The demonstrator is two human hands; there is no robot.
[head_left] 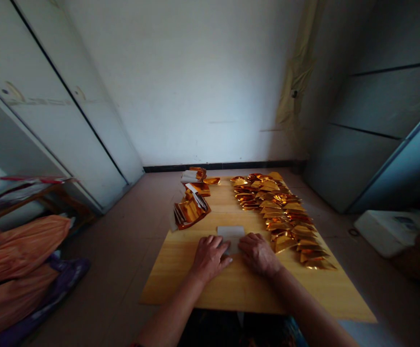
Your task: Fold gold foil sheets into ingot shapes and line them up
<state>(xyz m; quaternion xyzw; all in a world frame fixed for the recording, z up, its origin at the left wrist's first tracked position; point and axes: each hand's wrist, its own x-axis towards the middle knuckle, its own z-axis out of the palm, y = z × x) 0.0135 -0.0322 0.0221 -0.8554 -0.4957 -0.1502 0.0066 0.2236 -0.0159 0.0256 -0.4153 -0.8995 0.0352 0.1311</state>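
Observation:
My left hand [210,258] and my right hand [258,254] lie palm down on a yellow wooden table [181,274], with their fingertips close together. Both touch a white paper sheet [230,236], and they cover its lower part. To the right stands a long, loose heap of folded gold foil pieces [278,212]. At the far left of the table is a smaller pile of gold foil packets with white paper [191,207]. The nearest foil lies a little beyond my right hand.
Orange and purple bags [18,265] and a low wooden rack [47,202] stand on the tiled floor to the left. White cabinet doors [68,101] rise on the left, and a white box [390,231] sits at the right.

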